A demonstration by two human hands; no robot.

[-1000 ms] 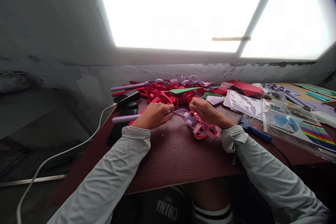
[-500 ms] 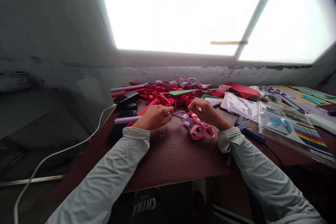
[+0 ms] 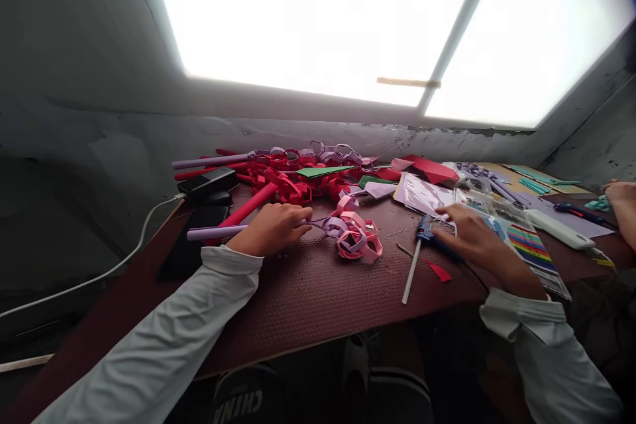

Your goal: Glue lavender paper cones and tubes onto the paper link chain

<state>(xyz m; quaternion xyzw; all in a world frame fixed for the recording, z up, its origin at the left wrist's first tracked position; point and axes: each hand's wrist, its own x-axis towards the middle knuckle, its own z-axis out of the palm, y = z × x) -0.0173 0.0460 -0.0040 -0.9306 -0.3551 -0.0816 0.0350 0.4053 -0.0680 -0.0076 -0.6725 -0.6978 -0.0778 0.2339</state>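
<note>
My left hand [image 3: 278, 228] is closed at the near end of a paper chain [image 3: 342, 232] of pink and purple links. To its left a rolled purple paper tube [image 3: 213, 232] sticks out, running under the hand; whether it joins the chain is hidden. My right hand [image 3: 470, 238] is over a blue hot glue gun [image 3: 431, 238], fingers apart and thumb beside its body. I cannot see a grip on it. A clear glue stick [image 3: 411, 273] juts from the gun's back end toward the table's front edge.
Red and purple paper chains [image 3: 285, 182] are heaped at the back, with green paper [image 3: 325, 171] on top. Right of them are a plastic-wrapped paper pack [image 3: 422, 193] and a striped package [image 3: 529, 248]. A red scrap [image 3: 438, 271] lies near the gun. Another person's hand [image 3: 621, 195] shows far right.
My right hand has left the paper chain and moved right to the glue gun. My left hand stays at the chain. The view has turned right, bringing in another person's hand.
</note>
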